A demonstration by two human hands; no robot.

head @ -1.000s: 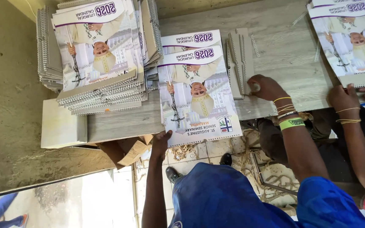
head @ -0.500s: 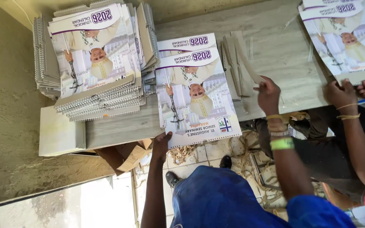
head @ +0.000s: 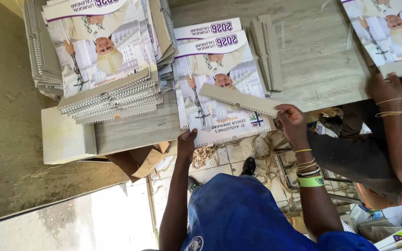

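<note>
A printed wall calendar (head: 219,79) lies on the grey wooden table (head: 312,60), on top of another like it. My left hand (head: 187,139) presses on its near bottom edge. My right hand (head: 290,120) grips one end of a flat grey card strip (head: 238,99) with a notched edge. The strip lies slanted across the calendar's lower half. Several more grey strips (head: 267,49) rest on the table just right of the calendar.
A tall pile of spiral-bound calendars (head: 101,60) stands at the left of the table. Another person's hands (head: 391,86) hold a calendar (head: 387,32) at the right. Paper scraps (head: 257,148) litter the tiled floor. A white board (head: 66,137) juts out under the table's left end.
My right hand has taken a grey strip from the pile at the right and carried it left over the calendar. My left hand has stayed on the calendar's near edge.
</note>
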